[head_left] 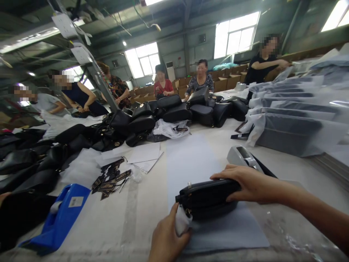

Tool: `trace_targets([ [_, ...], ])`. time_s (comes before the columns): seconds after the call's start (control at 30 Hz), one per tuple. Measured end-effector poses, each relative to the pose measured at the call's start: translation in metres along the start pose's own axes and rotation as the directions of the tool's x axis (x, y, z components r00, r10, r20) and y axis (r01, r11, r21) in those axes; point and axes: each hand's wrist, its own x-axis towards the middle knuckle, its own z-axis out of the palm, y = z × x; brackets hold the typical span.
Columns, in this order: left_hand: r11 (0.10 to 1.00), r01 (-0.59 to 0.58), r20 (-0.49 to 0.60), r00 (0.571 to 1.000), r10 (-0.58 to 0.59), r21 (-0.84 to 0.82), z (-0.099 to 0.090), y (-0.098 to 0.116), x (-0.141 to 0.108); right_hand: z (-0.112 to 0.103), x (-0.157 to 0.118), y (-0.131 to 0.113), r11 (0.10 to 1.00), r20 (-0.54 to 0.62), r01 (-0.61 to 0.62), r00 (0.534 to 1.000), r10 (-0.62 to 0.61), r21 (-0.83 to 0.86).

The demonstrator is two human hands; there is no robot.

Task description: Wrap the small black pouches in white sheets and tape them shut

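A small black handbag [209, 198] with gold-coloured metal fittings lies over a sheet of white paper [231, 233] in front of me. My right hand [245, 182] grips its right end, thumb on the near side and fingers over the top. At the bag's left end, my left hand [170, 233] is closed around a soft white wrapping [182, 221], its fingertips close to the metal fitting there. Whether the wrapping covers part of the strap cannot be made out.
A grey tape dispenser [244, 160] stands beyond my right hand, a blue one [61, 214] at the left. Black tags [110, 178] lie left of centre. Black bags [169, 109] are heaped across the table. Wrapped bags [291, 131] line the right. Several people work around the table.
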Motion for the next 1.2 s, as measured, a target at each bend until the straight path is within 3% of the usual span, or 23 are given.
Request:
trace_targets([
  [0.1,0.970,-0.155,0.010,0.988,0.156,0.189,-0.021,-0.008,0.011,-0.004,0.002,-0.003,0.980,0.021,-0.006,1.000,0.002,0.199],
  [0.17,0.907,-0.298,-0.020,0.948,0.318,0.298,-0.041,-0.012,0.020,-0.002,0.004,-0.002,0.969,0.005,0.009,1.000,-0.011,0.245],
  [0.27,0.765,-0.429,-0.082,0.846,0.526,0.481,-0.074,-0.013,0.041,0.007,0.012,0.005,0.987,-0.157,0.098,0.985,-0.077,0.125],
  [0.4,0.598,-0.401,-0.172,0.714,0.678,0.694,-0.105,-0.011,0.089,0.029,0.040,0.024,0.965,-0.416,0.220,0.872,-0.259,-0.141],
  [0.43,0.576,-0.384,-0.172,0.707,0.686,0.722,-0.108,-0.011,0.104,0.038,0.050,0.030,0.951,-0.442,0.237,0.845,-0.302,-0.197],
  [0.5,0.568,-0.374,-0.138,0.736,0.663,0.733,-0.105,-0.015,0.132,0.057,0.067,0.047,0.933,-0.452,0.225,0.827,-0.336,-0.282],
  [0.6,0.603,-0.387,-0.075,0.798,0.598,0.697,-0.087,-0.025,0.151,0.086,0.078,0.071,0.930,-0.303,0.169,0.913,-0.272,-0.326],
  [0.67,0.656,-0.418,-0.092,0.798,0.596,0.629,-0.072,-0.030,0.139,0.098,0.066,0.079,0.939,-0.198,0.127,0.960,-0.197,-0.319],
  [0.77,0.738,-0.553,-0.077,0.778,0.623,0.388,-0.046,-0.032,0.089,0.103,0.025,0.069,0.959,-0.199,0.059,0.973,-0.118,-0.278],
  [0.87,0.705,-0.685,0.143,0.728,0.670,0.186,-0.018,-0.034,0.029,0.107,-0.026,0.043,0.982,-0.103,0.076,0.990,-0.094,-0.172],
  [0.97,0.663,-0.729,0.197,0.685,0.702,0.172,0.007,-0.042,-0.009,0.127,-0.065,0.027,0.990,0.040,0.095,0.995,-0.092,-0.101],
  [1.07,0.656,-0.724,0.120,0.686,0.718,0.212,0.022,-0.052,-0.015,0.156,-0.079,0.029,0.987,-0.078,0.075,0.993,-0.086,-0.142],
  [1.2,0.584,-0.775,-0.025,0.596,0.802,0.242,0.024,-0.052,-0.007,0.173,-0.074,0.037,0.950,-0.291,0.186,0.921,-0.258,-0.251],
])
